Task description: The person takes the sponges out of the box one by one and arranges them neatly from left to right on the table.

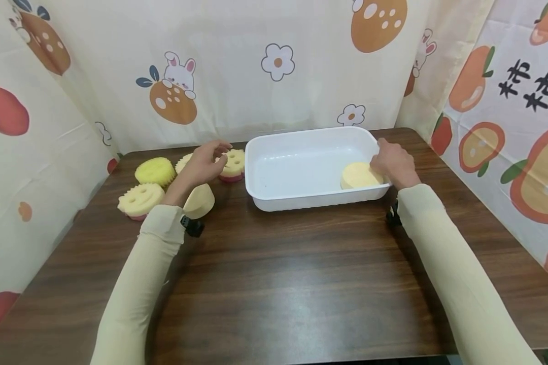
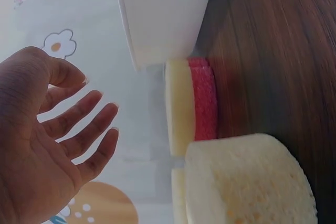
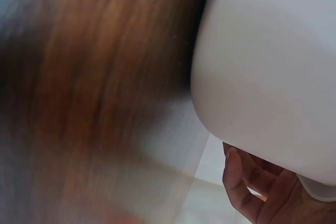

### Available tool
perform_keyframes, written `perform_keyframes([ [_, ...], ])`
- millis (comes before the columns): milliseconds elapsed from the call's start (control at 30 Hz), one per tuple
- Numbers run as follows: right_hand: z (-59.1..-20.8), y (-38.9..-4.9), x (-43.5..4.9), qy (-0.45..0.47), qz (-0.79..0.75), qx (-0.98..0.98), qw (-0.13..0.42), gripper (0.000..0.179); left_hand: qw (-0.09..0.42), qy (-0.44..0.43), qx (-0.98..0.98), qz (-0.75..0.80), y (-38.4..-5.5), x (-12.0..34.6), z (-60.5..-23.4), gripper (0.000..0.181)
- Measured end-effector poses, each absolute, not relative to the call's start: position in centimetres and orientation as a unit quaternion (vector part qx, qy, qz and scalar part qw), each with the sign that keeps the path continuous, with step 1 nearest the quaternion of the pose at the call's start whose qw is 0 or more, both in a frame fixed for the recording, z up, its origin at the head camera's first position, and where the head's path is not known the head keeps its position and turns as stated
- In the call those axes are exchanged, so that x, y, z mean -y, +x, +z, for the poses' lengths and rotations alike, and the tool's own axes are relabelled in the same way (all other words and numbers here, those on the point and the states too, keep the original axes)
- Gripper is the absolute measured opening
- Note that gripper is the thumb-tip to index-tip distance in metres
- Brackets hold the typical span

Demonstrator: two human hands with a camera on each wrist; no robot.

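My left hand [image 1: 204,161] hovers over a group of sponges at the left, its fingers loosely bent and nothing between them. Just beyond its fingertips lies a smiley sponge [image 1: 234,163], cream on top with a pink base [image 2: 205,100]. A plain beige sponge [image 1: 199,201] stands near the left wrist. At the right end of a white rectangular tray [image 1: 297,195], my right hand [image 1: 395,163] grips the rim, its fingers curled at the wall in the right wrist view. Inside the tray, beside that hand, sits a round pale yellow sponge [image 1: 360,176].
Farther left on the dark wooden table [image 1: 274,284] lie a bright yellow sponge [image 1: 156,172] and another smiley sponge [image 1: 141,199]. One more cream sponge [image 1: 182,162] is partly hidden behind the left hand. A printed curtain [image 1: 237,76] hangs behind the table.
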State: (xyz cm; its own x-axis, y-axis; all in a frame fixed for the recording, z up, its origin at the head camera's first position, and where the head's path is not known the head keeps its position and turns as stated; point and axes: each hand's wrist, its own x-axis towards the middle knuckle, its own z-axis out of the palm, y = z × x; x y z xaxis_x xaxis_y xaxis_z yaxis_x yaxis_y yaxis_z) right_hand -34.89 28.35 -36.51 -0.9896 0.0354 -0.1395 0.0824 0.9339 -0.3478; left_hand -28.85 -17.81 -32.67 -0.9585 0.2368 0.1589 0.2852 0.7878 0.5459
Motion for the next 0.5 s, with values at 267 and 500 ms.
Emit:
perform_keyframes([
  [267,-36.7,-34.9,-28.3,0.024,-0.183,-0.980,0.069,0.066,0.031,-0.139,0.943,-0.301,-28.9,17.0,-32.3,0.040],
  [500,-36.6,-34.6,-28.6,0.014,-0.201,-0.978,0.061,0.065,0.027,-0.140,0.941,-0.307,-29.2,16.2,-31.8,0.041],
])
